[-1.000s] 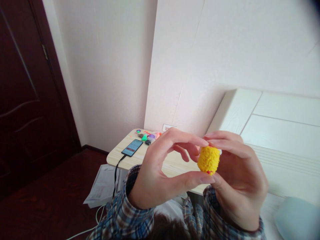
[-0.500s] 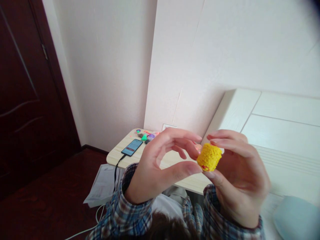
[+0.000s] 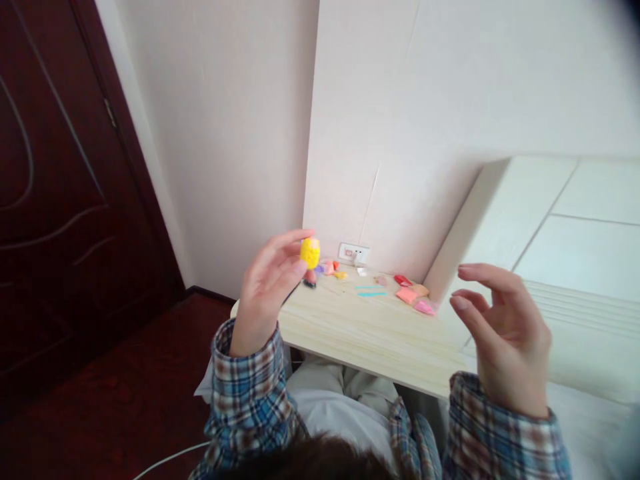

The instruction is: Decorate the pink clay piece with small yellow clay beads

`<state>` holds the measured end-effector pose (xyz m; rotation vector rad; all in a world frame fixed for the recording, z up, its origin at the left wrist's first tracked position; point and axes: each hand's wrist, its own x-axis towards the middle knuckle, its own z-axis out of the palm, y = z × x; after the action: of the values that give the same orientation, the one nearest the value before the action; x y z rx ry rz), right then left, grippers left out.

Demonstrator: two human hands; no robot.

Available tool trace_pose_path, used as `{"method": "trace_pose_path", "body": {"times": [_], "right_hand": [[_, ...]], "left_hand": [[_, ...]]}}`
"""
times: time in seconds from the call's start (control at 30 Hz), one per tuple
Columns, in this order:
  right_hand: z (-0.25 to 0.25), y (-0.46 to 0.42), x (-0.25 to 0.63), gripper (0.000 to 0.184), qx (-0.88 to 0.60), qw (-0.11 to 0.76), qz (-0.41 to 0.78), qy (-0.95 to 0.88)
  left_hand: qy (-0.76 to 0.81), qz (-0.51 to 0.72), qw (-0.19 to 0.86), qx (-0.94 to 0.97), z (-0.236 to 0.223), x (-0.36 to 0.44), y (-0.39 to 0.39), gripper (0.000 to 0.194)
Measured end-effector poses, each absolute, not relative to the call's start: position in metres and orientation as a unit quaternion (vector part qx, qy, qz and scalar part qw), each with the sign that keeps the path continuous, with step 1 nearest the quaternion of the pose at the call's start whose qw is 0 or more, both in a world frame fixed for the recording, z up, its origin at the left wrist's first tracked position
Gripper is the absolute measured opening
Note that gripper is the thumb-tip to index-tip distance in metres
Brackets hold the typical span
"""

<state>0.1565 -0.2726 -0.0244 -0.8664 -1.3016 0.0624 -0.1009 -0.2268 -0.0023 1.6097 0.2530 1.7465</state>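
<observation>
Between the thumb and fingers of my left hand (image 3: 270,287) is a small yellow clay piece (image 3: 310,253), rounded and bumpy, with a paler patch near its top. It is held up above the left end of the table. My right hand (image 3: 507,327) is raised at the right, away from the piece; its thumb and fingers are curved and apart, with nothing between them. Beyond my hands, two thin blue sticks (image 3: 373,294) lie on the tabletop. Red, peach and pink packets (image 3: 407,295) sit at the back right of it.
The light wood table (image 3: 360,333) stands against the wall under a white socket (image 3: 354,254). Small coloured pieces (image 3: 330,268) lie at its back left. A white panelled headboard (image 3: 590,267) rises at the right, and a dark door (image 3: 50,200) is at the left.
My right hand has let go of the yellow clay piece and moved right. My left hand has carried the piece left and up. The view has shifted, showing more of the tabletop.
</observation>
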Motion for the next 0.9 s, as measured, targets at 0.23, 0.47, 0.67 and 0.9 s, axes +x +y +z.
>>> {"method": "trace_pose_path", "body": {"times": [0.23, 0.47, 0.67, 0.9], "right_hand": [[-0.118, -0.214, 0.212, 0.038, -0.619, 0.643, 0.189, -0.409], [-0.142, -0.157, 0.260, 0.044, -0.650, 0.541, 0.231, -0.481], [-0.169, -0.143, 0.281, 0.038, -0.657, 0.554, 0.221, -0.461], [-0.196, -0.158, 0.295, 0.036, -0.713, 0.538, 0.192, -0.406]], "left_hand": [[0.283, 0.662, 0.518, 0.462, -0.043, -0.104, -0.167, 0.026], [0.320, 0.670, 0.577, 0.341, -0.075, -0.084, -0.113, 0.038], [0.363, 0.644, 0.591, 0.323, -0.092, -0.073, -0.093, 0.037], [0.418, 0.572, 0.628, 0.321, -0.114, -0.056, -0.069, 0.036]]}}
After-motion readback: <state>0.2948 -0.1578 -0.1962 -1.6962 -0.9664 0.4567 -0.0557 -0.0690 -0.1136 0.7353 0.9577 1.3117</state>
